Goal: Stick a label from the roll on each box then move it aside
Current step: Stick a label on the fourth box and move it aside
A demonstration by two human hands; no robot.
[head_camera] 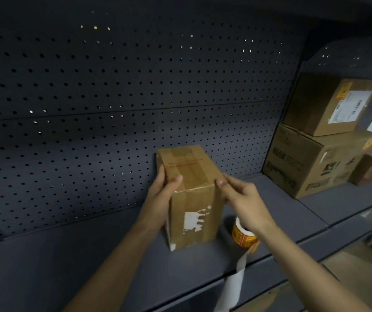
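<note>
Both bare forearms reach up from the lower edge toward mid-frame. The left hand wraps the left side of the tall brown taped cardboard box, thumb on its top, gripping it. The right hand pinches the box's upper right corner with curled fingertips. The box stands upright on the dark grey metal shelf; the orange-and-white label roll sits just right of it, under the right wrist.

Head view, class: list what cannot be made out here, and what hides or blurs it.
- Label roll: mostly hidden by the right hand.
- Box: red print blurred; left side hidden by the left hand.
- Stacked boxes: cut off by the right edge, labels unreadable.
</note>
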